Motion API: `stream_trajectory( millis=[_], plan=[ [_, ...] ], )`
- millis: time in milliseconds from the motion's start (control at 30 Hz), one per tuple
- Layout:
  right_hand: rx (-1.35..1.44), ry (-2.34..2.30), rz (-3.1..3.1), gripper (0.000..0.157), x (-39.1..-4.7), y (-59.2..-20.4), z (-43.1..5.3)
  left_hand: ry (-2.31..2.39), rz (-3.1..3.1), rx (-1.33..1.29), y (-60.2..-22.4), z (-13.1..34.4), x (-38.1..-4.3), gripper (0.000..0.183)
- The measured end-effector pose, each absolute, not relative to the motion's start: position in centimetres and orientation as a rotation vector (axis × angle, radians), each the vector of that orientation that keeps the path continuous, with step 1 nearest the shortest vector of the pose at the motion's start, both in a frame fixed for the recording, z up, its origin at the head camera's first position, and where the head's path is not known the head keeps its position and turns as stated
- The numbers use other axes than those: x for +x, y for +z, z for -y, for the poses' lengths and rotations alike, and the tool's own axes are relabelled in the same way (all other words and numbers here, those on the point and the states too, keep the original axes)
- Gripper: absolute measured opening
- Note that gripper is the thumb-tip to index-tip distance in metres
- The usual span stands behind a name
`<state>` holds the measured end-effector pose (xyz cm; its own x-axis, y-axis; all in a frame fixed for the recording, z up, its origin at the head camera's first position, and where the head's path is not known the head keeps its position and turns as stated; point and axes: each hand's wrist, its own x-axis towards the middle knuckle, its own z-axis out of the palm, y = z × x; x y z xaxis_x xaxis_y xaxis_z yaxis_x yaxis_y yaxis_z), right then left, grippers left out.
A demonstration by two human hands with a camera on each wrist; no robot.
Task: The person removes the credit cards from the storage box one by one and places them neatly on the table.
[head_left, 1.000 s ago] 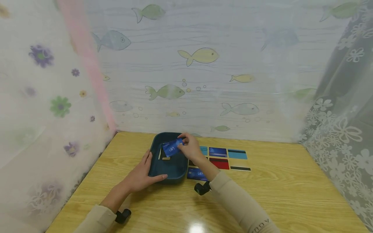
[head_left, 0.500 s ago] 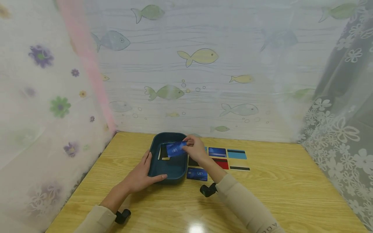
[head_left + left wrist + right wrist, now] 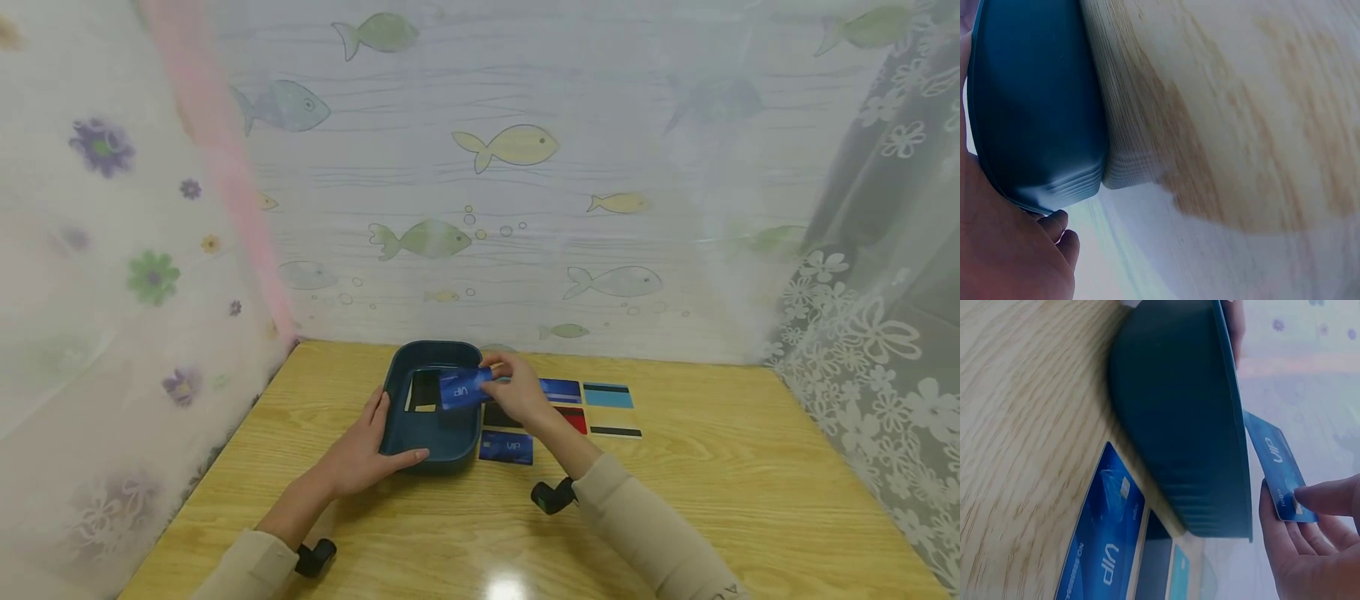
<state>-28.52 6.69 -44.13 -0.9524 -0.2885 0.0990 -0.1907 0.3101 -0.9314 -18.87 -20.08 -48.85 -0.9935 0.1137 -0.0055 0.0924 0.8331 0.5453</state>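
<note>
A dark teal plastic bin (image 3: 442,450) stands on the table. My left hand (image 3: 356,450) holds its near left corner, fingers along the left wall and thumb at the front. In the left wrist view, the fingertips (image 3: 1067,245) curl near the bin's rim. My right hand (image 3: 517,392) pinches a blue VIP card (image 3: 460,390) between thumb and fingers, over the bin's right side. The right wrist view shows this held card (image 3: 1275,465) tilted just beyond the rim. Inside the bin lies a black card (image 3: 426,388) with pale edges, partly covered by the blue one.
Several cards lie in rows right of the bin: another blue VIP card (image 3: 507,447), a black card (image 3: 501,415), a light-blue striped card (image 3: 608,395), a red card (image 3: 577,419) and a pale striped card (image 3: 617,432). My right hand and forearm hide parts of these rows.
My right hand has moved to the right with the blue VIP card, uncovering more of the black card in the bin. My left hand stays on the bin.
</note>
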Motion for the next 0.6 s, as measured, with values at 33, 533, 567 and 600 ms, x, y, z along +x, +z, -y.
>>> stream_trajectory(
  millis=[33, 533, 567, 600],
  plan=[
    [-0.463, -1.742, -2.468, 0.027, -28.4, -44.1, -6.8, 0.878, -2.973, 0.167, -48.9, 20.1, -18.9, 0.13],
    [-0.465, -1.748, -2.449, 0.031, -28.4, -44.4, -9.5, 0.886, -2.963, 0.165, -48.7, 20.1, -18.8, 0.13],
    [-0.461, -1.75, -2.449, 0.03, -28.3, -44.3, -9.7, 0.885, -2.963, 0.168, -48.7, 20.1, -18.8, 0.13],
    [-0.46, -1.753, -2.448, 0.03, -28.3, -44.3, -9.9, 0.886, -2.963, 0.169, -48.7, 20.1, -18.8, 0.13]
  ],
)
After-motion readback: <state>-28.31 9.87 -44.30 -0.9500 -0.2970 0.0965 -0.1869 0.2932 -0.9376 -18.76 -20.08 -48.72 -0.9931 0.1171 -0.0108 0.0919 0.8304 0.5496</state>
